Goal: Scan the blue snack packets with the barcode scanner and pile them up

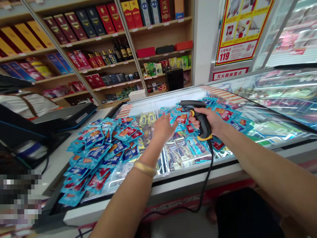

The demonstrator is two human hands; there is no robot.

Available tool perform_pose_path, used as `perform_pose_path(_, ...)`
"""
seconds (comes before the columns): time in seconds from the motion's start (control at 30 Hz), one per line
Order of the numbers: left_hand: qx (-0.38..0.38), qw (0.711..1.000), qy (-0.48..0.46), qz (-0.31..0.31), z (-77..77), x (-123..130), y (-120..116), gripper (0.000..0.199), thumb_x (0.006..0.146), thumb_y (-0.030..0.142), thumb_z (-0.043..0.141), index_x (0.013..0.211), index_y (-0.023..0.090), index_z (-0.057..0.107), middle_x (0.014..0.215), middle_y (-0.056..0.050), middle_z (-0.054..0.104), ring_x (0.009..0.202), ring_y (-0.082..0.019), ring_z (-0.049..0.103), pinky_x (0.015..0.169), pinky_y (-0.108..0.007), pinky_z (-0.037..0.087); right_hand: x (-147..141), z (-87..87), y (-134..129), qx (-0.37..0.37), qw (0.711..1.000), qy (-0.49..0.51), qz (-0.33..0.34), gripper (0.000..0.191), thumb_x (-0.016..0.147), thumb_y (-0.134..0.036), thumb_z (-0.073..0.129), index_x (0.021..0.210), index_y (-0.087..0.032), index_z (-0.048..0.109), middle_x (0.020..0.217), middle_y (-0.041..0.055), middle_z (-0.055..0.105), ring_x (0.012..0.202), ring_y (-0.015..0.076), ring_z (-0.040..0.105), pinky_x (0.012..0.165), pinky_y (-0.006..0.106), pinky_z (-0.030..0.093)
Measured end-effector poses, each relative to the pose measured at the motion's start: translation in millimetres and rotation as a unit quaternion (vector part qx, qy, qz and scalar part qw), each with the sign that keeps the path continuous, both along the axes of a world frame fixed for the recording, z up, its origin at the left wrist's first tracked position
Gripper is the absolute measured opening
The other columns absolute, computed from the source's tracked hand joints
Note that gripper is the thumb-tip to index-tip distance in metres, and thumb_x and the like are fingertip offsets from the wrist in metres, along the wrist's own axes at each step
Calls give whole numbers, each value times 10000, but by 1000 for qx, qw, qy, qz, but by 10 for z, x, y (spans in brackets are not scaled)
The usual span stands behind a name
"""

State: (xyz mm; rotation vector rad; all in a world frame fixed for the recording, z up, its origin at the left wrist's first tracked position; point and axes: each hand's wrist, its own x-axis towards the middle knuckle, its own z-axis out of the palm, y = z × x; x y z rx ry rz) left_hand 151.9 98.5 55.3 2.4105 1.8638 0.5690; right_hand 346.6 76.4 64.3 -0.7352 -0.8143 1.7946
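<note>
My right hand (210, 120) is wrapped round the grip of a black and yellow barcode scanner (204, 124), its head pointing left and its cable hanging from the handle. My left hand (164, 127), below a gold bangle on the wrist, reaches over the glass top with thumb and fingers apart. Nothing shows in it, and whether its fingertips touch the packets is unclear. Small blue snack packets (182, 119) with red or dark blue labels lie beyond it and under the scanner. A large heap of similar packets (99, 148) is at the left end of the glass.
Ice cream packs lie under the freezer's glass lid (148, 165). The scanner's black cable (208, 178) loops down over the front edge. On the left are a grey counter (56, 158) and a dark device (66, 115). Shelves of boxes and bottles (121, 49) stand behind.
</note>
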Motion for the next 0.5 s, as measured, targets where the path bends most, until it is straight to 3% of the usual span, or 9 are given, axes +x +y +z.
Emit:
perform_pose_path(0.1,-22,999,-28,-2,-78,323,105,595,944,483,473,1425,132,468,1407,-185,571,1308,-299,529,1069,-403,414,175,-25,-12,7,999,30,-28,110,855,-268,593,816,-167,575,604,5,530,460,94,428,404,183,413)
perform_pose_path(0.2,-44,999,-19,13,-132,491,164,596,929,499,502,1392,125,494,1330,-193,620,1254,-306,568,1022,-391,442,194,-22,-11,9,999,40,-25,125,852,-282,600,820,-169,559,602,1,522,456,92,424,402,181,411)
perform_pose_path(0.37,-40,999,15,3,-186,468,187,535,937,418,514,1381,119,507,1265,-180,652,1217,-311,583,1020,-392,439,130,-1,-2,0,999,35,-7,115,859,-262,584,823,-156,554,596,6,533,451,89,444,405,176,413)
perform_pose_path(0.5,-24,999,-28,22,-187,372,140,616,881,286,598,1460,168,422,1307,-182,596,1215,-303,583,1012,-388,453,118,-12,-15,10,999,32,-1,125,859,-264,587,810,-151,565,591,9,536,453,93,448,413,185,424)
